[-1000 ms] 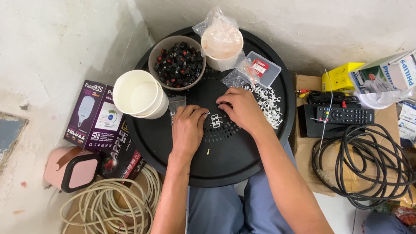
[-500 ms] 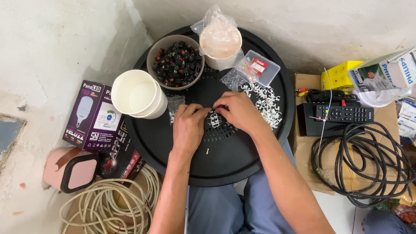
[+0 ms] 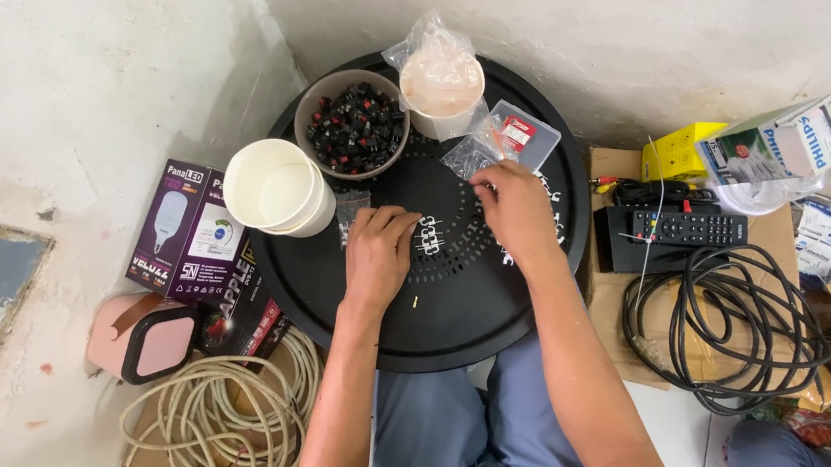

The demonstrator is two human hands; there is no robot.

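Small white metal-legged parts point(image 3: 428, 235) are pinched at the centre of the round black perforated tray point(image 3: 442, 311) by the left hand point(image 3: 376, 257), fingers together; the right hand point(image 3: 517, 210), fingers curled, is rested beside scattered white pieces point(image 3: 545, 197) toward the right edge.

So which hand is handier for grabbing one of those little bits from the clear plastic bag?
Probably the right hand: its fingertips already sit at the clear plastic bag, while the left hand rests by the small white parts.
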